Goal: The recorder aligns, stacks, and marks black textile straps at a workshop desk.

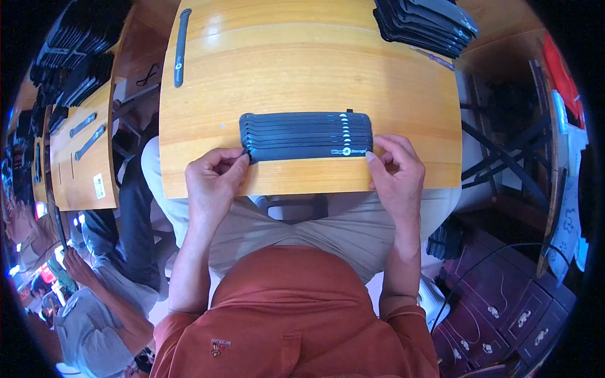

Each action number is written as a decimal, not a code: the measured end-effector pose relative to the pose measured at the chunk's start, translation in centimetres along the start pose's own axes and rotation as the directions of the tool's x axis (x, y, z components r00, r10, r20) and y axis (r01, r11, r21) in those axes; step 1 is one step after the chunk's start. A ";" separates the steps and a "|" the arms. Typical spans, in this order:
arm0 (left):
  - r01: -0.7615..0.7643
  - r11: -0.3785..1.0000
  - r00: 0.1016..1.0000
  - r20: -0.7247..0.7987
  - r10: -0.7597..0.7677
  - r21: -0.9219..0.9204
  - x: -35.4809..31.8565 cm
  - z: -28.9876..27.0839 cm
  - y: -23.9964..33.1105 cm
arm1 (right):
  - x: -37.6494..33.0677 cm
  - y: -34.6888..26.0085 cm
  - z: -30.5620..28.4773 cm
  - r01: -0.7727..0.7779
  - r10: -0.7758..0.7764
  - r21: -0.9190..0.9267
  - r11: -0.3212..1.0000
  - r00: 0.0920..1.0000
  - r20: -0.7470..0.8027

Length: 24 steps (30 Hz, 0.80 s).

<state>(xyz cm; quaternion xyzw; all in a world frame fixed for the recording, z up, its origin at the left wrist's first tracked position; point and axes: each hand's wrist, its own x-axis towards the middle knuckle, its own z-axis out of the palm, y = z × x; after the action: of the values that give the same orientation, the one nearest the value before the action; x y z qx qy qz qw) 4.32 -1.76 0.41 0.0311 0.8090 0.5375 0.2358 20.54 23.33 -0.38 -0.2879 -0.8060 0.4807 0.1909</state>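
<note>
A row of dark grey straps (302, 135) with pale printing lies near the table's front edge, each strap overlapping the one behind it. At the row's left end, my left hand (217, 179) pinches the nearest strap's tip between thumb and bent fingers. My right hand (398, 173) is at the opposite end, its thumb on the nearest strap's corner and its forefinger against the side of the row. The right hand's other fingers curl inward.
A single dark strap (181, 47) lies at the table's far left. A pile of dark straps (428, 25) sits at the far right, beside a slim pen-like tool (435, 60). Leftward, another table (82, 170) bears more straps, with a seated person (104, 315) nearby. Drawers (504, 309) stand lower right.
</note>
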 end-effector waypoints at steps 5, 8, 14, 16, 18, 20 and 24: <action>-0.002 1.000 1.000 0.009 0.002 -0.031 0.1 -0.2 -0.7 | 0.1 -0.6 0.3 0.102 -0.102 -0.145 0.984 0.995 0.009; -0.017 1.000 1.000 -0.002 0.017 0.020 0.1 -0.1 -0.7 | 0.1 -0.6 0.5 0.177 -0.177 -0.242 0.954 0.984 0.022; -0.034 0.999 0.999 -0.001 0.034 0.002 0.2 0.0 -0.8 | -0.2 -0.6 0.6 0.218 -0.231 -0.306 0.927 0.973 -0.005; -0.036 0.999 0.999 0.033 0.035 0.024 0.2 -0.1 -0.7 | -0.3 -0.6 0.7 0.210 -0.223 -0.300 0.931 0.975 -0.008; -0.034 0.998 0.999 0.026 0.032 0.048 0.2 -0.1 -0.3 | -0.4 -0.6 0.7 0.202 -0.215 -0.296 0.934 0.977 -0.012; -0.031 0.997 0.999 0.013 0.030 0.073 0.1 -0.2 -0.3 | -0.4 -0.5 0.9 0.187 -0.202 -0.302 0.935 0.979 -0.019; -0.067 0.993 0.998 0.012 0.066 0.099 0.1 -0.4 -0.1 | -0.4 -1.7 1.1 0.211 -0.221 -0.377 0.902 0.975 0.017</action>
<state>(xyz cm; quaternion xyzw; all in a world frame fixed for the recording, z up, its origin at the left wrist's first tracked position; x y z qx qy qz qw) 4.12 -2.10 0.36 0.0721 0.8322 0.5039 0.2198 19.75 21.70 0.57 -0.2344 -0.9075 0.2893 0.1944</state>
